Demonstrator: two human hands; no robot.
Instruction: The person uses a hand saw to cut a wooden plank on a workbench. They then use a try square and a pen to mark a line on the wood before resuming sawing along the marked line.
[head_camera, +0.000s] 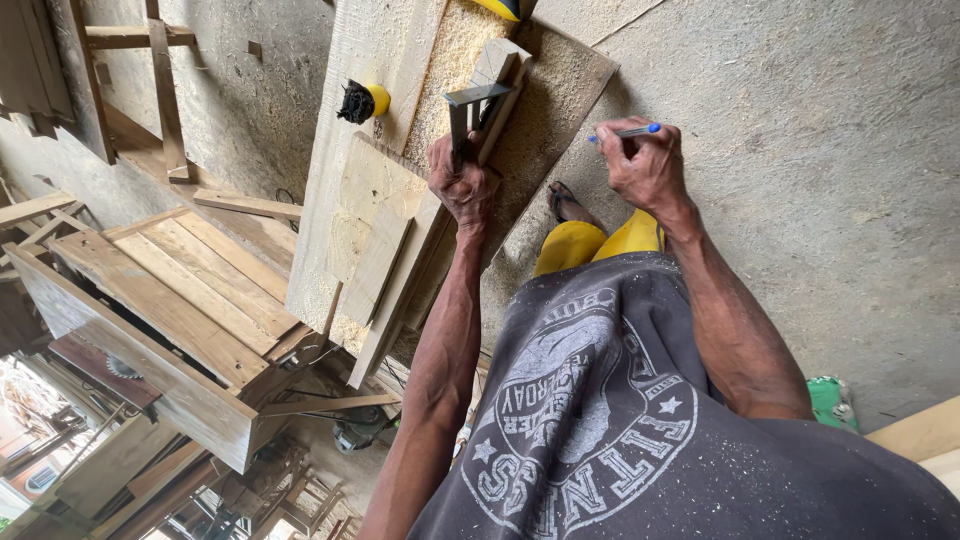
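My left hand (463, 185) grips the handle of a dark metal try square (470, 103), its blade lying across a small pale wooden block (502, 62). The block rests on a sawdust-covered board (560, 90). My right hand (645, 162) is raised off to the right of the board, over the concrete floor, and pinches a blue pen (628, 131) whose tip points left toward the block. My forearms reach out from a grey printed shirt. Below my hands show yellow shorts (600, 240) and one foot (565, 200).
A wide plank workbench (345, 170) carries a yellow-and-black round tool (362, 101) and stacked boards. A wooden table frame (180, 300) stands to the left, with more timber and a ladder-like frame (160, 80) behind. A green object (833, 400) and a pale plank (920, 430) lie lower right.
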